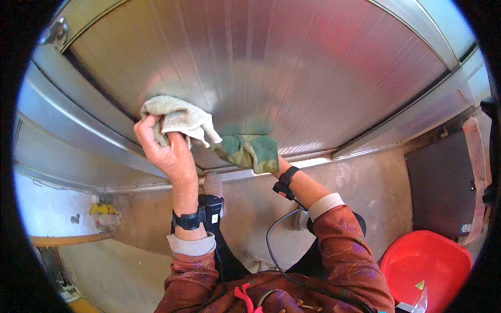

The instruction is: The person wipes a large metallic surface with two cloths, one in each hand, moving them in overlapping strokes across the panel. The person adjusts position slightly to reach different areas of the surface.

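Observation:
My left hand grips a bunched pale end of a towel-like cloth against a ribbed, shiny metal door panel. From there the cloth runs right into a green part. My right hand holds up that green end low on the same panel; the cloth covers its fingers, so only the wrist side shows. Both wrists wear black straps with small devices, and a dark cable hangs from the right one.
A red plastic basin stands at the lower right, with a clear plastic piece near its rim. Behind it is a dark flat panel. A metal door handle sticks out at upper left. A yellow object lies by the left wall.

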`<state>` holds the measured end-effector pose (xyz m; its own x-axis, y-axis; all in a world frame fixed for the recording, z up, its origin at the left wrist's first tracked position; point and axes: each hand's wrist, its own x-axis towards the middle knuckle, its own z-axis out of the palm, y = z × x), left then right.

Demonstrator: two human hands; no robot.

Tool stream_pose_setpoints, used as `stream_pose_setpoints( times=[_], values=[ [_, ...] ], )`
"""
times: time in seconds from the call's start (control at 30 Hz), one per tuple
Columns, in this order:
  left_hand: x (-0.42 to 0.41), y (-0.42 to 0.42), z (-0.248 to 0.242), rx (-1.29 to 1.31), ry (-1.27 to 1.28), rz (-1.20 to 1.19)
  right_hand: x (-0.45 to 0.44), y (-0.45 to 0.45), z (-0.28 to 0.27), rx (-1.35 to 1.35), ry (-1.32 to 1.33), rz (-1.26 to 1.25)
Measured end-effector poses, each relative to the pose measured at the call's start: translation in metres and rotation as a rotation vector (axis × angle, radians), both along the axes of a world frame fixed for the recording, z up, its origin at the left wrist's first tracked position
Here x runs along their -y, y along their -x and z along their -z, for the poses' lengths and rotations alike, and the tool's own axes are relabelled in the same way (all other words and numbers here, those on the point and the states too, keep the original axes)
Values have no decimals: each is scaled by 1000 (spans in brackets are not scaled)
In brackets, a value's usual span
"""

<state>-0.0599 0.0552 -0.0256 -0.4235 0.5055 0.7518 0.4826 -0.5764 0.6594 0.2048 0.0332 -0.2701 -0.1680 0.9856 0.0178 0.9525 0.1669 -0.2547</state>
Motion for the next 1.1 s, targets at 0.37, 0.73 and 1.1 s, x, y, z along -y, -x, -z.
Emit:
stream_pose_setpoints(
  times=[0.37, 0.73, 1.1],
  values=[
    [0, 1, 4, 21, 18, 8, 38, -52, -210, -1833, -287, 20],
    [-4, 4, 8, -10, 16, -29, 37, -181, -346, -695, -1186, 483],
    [-1, 12, 6, -95, 84, -74, 13, -243, -187, -966, -1098, 814]
  ],
)
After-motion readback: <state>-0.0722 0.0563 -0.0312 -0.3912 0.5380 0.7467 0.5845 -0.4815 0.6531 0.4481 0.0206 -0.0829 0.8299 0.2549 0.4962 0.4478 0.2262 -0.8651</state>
